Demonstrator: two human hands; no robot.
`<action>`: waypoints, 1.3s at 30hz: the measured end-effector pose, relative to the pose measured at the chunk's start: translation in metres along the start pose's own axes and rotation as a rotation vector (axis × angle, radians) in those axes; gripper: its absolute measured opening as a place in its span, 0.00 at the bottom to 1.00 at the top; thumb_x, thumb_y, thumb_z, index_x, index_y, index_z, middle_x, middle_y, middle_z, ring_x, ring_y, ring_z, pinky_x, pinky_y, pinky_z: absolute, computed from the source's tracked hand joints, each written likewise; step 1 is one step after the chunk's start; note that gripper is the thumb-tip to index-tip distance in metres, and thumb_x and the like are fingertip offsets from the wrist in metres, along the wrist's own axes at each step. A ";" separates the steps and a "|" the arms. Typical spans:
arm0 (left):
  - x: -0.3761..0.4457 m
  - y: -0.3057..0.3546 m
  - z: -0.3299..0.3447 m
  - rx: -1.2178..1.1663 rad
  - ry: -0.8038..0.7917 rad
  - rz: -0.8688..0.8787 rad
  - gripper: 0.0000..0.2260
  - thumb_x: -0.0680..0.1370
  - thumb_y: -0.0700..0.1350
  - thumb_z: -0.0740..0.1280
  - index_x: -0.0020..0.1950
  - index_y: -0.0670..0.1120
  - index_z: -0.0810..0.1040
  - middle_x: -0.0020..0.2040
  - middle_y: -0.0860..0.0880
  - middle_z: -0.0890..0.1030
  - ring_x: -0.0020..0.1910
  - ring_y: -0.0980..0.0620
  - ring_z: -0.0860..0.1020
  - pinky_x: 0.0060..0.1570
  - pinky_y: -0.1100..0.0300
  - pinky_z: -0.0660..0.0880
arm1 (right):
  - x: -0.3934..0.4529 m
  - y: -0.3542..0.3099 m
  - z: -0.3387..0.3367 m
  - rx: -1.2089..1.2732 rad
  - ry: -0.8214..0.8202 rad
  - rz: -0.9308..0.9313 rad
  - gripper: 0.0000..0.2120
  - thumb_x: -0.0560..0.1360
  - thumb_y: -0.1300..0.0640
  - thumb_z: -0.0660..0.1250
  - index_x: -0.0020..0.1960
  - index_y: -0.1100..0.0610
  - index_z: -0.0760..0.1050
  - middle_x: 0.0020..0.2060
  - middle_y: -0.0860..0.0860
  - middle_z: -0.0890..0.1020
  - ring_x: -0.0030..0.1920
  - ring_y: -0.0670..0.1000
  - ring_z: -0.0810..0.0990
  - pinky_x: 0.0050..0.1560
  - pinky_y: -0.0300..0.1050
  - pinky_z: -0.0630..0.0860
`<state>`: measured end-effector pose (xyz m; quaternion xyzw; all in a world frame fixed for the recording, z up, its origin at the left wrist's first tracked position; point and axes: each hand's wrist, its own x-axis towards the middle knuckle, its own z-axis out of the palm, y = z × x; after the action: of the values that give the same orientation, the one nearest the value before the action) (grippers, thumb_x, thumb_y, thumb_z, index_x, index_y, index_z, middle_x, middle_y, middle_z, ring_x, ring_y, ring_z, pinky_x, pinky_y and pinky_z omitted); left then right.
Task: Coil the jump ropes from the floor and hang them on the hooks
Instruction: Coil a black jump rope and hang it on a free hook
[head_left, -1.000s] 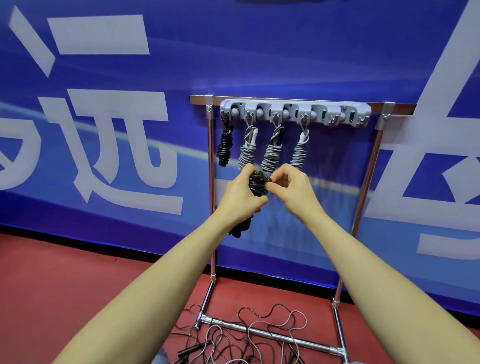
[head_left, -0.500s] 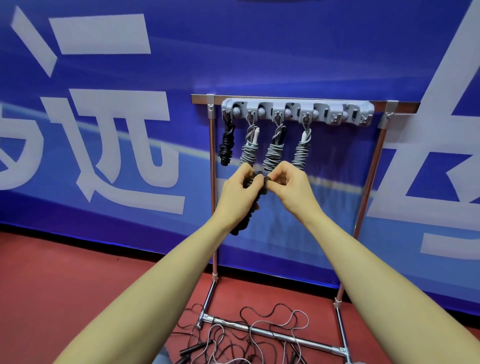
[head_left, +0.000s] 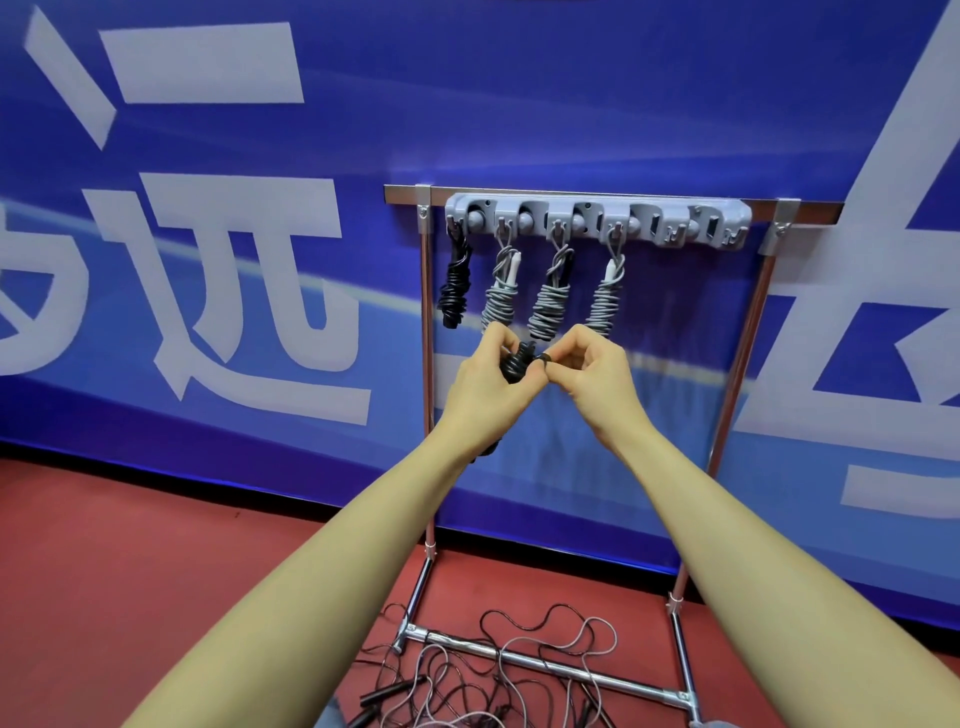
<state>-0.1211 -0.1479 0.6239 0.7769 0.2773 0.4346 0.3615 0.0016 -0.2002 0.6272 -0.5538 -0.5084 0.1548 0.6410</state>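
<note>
Head view: a coiled black jump rope (head_left: 515, 362) is held up in front of the rack, below the hanging bundles. The left hand (head_left: 488, 384) grips the coil; the right hand (head_left: 592, 371) pinches its loose end. Behind, one black bundle (head_left: 454, 283) and three grey bundles (head_left: 548, 301) hang from the grey hook strip (head_left: 597, 221). Loose ropes (head_left: 493, 675) lie tangled on the near red floor (head_left: 130, 571) around the metal rack (head_left: 550, 667).

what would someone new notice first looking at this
Two bare hands meet mid-frame: the left hand grips a coiled black jump rope while the right hand pinches its end. Just behind, four coiled ropes hang from the grey hook rail on a metal rack. Loose ropes tangle on the red floor below.
</note>
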 end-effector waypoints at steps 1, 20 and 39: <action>-0.001 0.000 0.001 0.019 0.020 0.008 0.10 0.75 0.48 0.65 0.45 0.47 0.64 0.35 0.44 0.76 0.33 0.41 0.74 0.33 0.44 0.74 | 0.000 -0.001 -0.002 0.006 -0.021 -0.003 0.11 0.69 0.74 0.66 0.37 0.59 0.72 0.33 0.52 0.78 0.34 0.45 0.75 0.35 0.35 0.72; 0.002 -0.010 0.004 -0.165 0.085 -0.030 0.08 0.78 0.44 0.64 0.47 0.46 0.64 0.42 0.37 0.79 0.29 0.50 0.75 0.30 0.52 0.75 | -0.001 -0.001 -0.001 -0.003 -0.086 0.015 0.07 0.75 0.65 0.67 0.40 0.57 0.76 0.33 0.46 0.78 0.33 0.40 0.73 0.38 0.31 0.70; 0.003 -0.008 -0.010 -0.320 -0.051 -0.089 0.12 0.77 0.48 0.68 0.46 0.44 0.66 0.33 0.47 0.79 0.27 0.46 0.76 0.28 0.55 0.74 | 0.009 0.000 -0.011 -0.032 -0.198 -0.007 0.10 0.75 0.68 0.66 0.48 0.57 0.83 0.42 0.54 0.85 0.43 0.46 0.80 0.42 0.37 0.75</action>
<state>-0.1289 -0.1376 0.6225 0.7072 0.2291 0.4369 0.5065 0.0150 -0.1991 0.6332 -0.5443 -0.5737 0.1985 0.5789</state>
